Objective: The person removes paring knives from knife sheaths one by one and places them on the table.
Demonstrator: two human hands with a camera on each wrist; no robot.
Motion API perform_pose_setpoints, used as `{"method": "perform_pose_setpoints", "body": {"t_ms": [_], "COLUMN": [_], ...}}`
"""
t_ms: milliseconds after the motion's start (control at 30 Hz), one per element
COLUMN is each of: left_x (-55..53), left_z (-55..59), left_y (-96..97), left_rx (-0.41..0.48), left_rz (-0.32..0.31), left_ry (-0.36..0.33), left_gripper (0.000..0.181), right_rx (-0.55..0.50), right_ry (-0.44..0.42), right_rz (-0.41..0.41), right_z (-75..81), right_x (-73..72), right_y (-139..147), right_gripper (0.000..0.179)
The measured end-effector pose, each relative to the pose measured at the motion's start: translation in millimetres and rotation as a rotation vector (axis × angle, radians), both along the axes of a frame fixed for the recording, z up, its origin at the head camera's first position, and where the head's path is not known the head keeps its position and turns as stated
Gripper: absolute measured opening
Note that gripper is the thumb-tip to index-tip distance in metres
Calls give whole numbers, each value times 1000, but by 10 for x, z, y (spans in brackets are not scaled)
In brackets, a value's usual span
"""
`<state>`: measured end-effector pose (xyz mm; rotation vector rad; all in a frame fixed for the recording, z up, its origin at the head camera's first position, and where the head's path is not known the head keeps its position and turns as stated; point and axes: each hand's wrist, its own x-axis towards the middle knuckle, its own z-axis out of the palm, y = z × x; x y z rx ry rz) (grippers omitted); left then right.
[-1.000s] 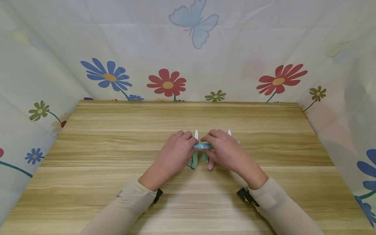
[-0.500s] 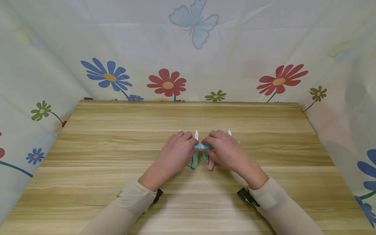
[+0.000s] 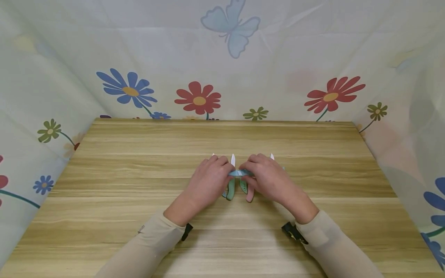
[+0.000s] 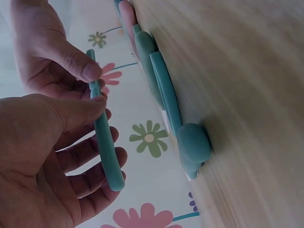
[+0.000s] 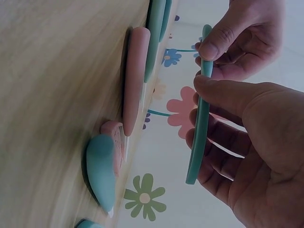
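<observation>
Between both hands is a slim teal bar [image 3: 237, 173], held level above the table, with a seam near its middle; its kind cannot tell from its narrow side. My left hand [image 3: 208, 179] pinches one half between thumb and fingers. The other half is gripped by my right hand [image 3: 269, 177] the same way, the thumbs close together at the seam. The left wrist view shows the teal bar [image 4: 109, 154] edge-on; in the right wrist view a groove runs along the end of the bar [image 5: 199, 128]. Beneath the hands lie knives with white blades [image 3: 233, 160], partly hidden.
A green handle [image 3: 231, 190], a pink handle [image 3: 250, 194] and a patterned green piece [image 3: 243, 186] point toward me on the wooden table [image 3: 222, 247]. The right wrist view shows a rounded teal piece [image 5: 100, 171] beside a pink patterned one [image 5: 114, 129]. Flowered cloth [image 3: 278, 69] surrounds the table.
The hands stay in place on the teal bar. The bar has turned slightly between the fingers; the knives on the table have not moved.
</observation>
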<state>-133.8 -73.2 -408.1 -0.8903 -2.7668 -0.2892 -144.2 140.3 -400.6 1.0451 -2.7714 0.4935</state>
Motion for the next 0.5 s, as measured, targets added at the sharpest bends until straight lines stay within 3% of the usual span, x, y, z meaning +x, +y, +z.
{"method": "perform_pose_setpoints", "body": {"t_ms": [500], "left_x": [4], "left_z": [25], "left_y": [-6], "left_rx": [-13], "left_rz": [13], "left_ry": [-30], "left_gripper": [17], "right_rx": [7], "right_ry": [2], "right_rz": [-13], "right_z": [1], "right_x": [8], "right_y": [5], "right_gripper": [23]}}
